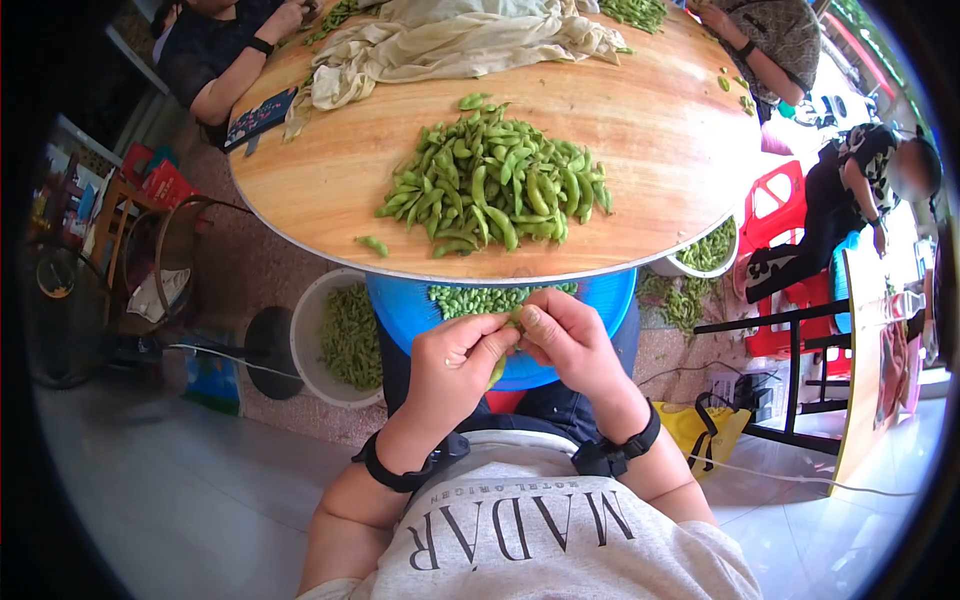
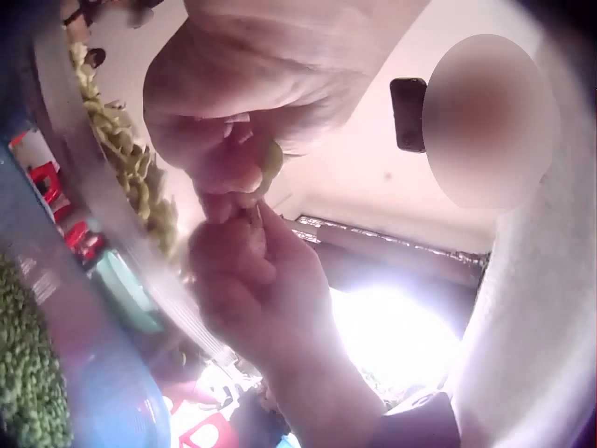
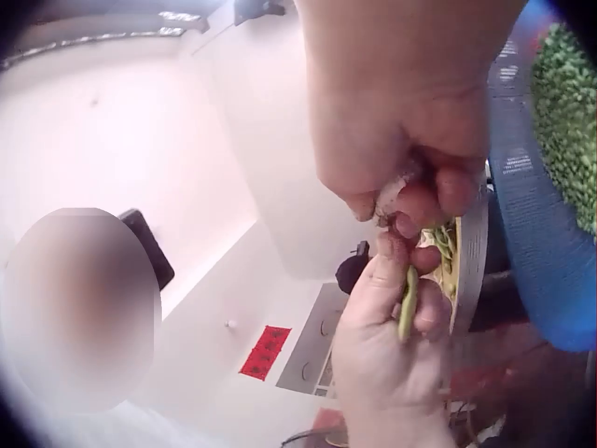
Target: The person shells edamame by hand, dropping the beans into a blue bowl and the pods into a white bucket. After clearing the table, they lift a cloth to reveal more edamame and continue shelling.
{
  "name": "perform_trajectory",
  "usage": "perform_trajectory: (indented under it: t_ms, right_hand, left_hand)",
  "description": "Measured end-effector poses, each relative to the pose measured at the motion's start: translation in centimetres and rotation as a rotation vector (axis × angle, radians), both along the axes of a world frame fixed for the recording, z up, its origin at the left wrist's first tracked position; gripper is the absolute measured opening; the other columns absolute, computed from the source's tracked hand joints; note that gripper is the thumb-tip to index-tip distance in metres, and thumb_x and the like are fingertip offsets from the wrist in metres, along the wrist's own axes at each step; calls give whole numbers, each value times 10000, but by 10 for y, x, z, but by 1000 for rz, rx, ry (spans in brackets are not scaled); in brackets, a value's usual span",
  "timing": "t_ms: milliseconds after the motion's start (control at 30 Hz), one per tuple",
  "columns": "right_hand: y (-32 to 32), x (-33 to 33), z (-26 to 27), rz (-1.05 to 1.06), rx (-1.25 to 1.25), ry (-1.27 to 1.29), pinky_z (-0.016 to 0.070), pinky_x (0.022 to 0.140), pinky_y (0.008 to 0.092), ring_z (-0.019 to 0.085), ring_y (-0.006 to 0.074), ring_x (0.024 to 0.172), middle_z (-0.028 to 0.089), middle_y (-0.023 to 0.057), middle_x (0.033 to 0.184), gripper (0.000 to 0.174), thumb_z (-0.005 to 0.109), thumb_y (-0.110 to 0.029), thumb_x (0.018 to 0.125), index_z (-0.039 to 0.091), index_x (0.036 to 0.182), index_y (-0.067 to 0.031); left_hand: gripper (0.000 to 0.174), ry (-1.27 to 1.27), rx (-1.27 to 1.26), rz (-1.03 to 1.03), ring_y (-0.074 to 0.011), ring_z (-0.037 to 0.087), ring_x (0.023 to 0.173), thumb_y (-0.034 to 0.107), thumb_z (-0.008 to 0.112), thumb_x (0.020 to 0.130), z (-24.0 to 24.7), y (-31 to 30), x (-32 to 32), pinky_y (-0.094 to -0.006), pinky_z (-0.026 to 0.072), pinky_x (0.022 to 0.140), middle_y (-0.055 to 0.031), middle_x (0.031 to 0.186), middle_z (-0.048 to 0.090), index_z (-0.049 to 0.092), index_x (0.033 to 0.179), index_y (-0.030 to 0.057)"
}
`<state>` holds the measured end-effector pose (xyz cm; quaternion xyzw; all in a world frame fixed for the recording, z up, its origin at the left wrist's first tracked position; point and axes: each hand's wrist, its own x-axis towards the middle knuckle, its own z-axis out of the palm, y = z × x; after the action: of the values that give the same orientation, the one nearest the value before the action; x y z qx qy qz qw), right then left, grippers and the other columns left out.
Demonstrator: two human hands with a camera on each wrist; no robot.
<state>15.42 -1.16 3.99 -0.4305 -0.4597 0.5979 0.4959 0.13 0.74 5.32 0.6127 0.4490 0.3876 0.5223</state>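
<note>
You hold one green pod (image 1: 497, 370) in both hands, just near of the round table (image 1: 660, 140) and above the blue basin (image 1: 612, 300). Your left hand (image 1: 455, 355) has curled fingers, and its thumb and forefinger pinch the pod's upper part. The lower end hangs free below the knuckles. Your right hand (image 1: 568, 335) has its fingertips closed narrow on the pod's top, touching the left fingertips.

Judgement: the pod is light, soft-walled and bends easily. It is likely a little slick and bruises rather than breaks. Grip the ends across the flat faces, leaving the seam clear.

The heap of pods (image 1: 495, 185) lies far of the hands. Shelled beans (image 1: 480, 298) sit in the basin.
</note>
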Motion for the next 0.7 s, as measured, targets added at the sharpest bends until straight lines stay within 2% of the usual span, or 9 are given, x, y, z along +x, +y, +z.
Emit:
perform_trajectory:
  t_ms: [33,100,133,233,333,600,700]
  right_hand:
    - [1,6,0,58,-86,82,339,450,189,422,50,536,509,4,671,238,491,-228,917,529,846,-4]
    - [1,10,-1,119,-204,235,280,411,170,379,34,486,495,2,646,276,477,-282,922,525,839,-23]
    - [-1,10,0,111,-238,260,281,408,171,380,36,484,492,1,641,278,476,-283,922,524,835,-23]
    - [0,10,1,103,-304,319,280,397,175,378,39,473,485,0,631,283,475,-285,922,520,822,-23]
    - [1,11,-2,105,-328,355,268,380,179,372,41,454,483,1,623,286,481,-283,919,521,810,-21]
    - [1,12,2,67,-405,381,260,363,181,374,45,434,486,9,597,300,491,-276,915,539,778,-12]
    - [0,12,4,63,-362,302,266,363,182,380,45,433,495,7,602,300,495,-279,913,546,789,-10]
  left_hand:
    - [101,74,188,2,-67,512,521,22,634,783,-2,-1,0,-210,391,450,-30,636,587,644,867,-34]
    - [112,165,337,-24,-98,524,512,11,644,763,5,0,-1,-232,399,450,-61,635,586,641,864,-38]
    - [118,210,408,-40,-113,530,508,6,649,753,9,0,-2,-242,403,450,-76,634,586,639,862,-40]
    - [144,288,478,-54,-182,553,517,-3,661,724,14,-1,-2,-277,424,469,-122,647,584,633,860,-41]
    - [163,342,587,-62,-230,561,534,-5,667,713,11,-1,-1,-298,436,482,-133,654,585,629,869,-33]
    - [181,442,609,-116,-245,567,547,-10,664,708,12,-2,-3,-315,442,489,-130,656,582,622,883,-27]
    - [171,428,586,-107,-238,568,546,-12,661,711,11,-3,-2,-309,442,489,-130,659,586,626,878,-28]
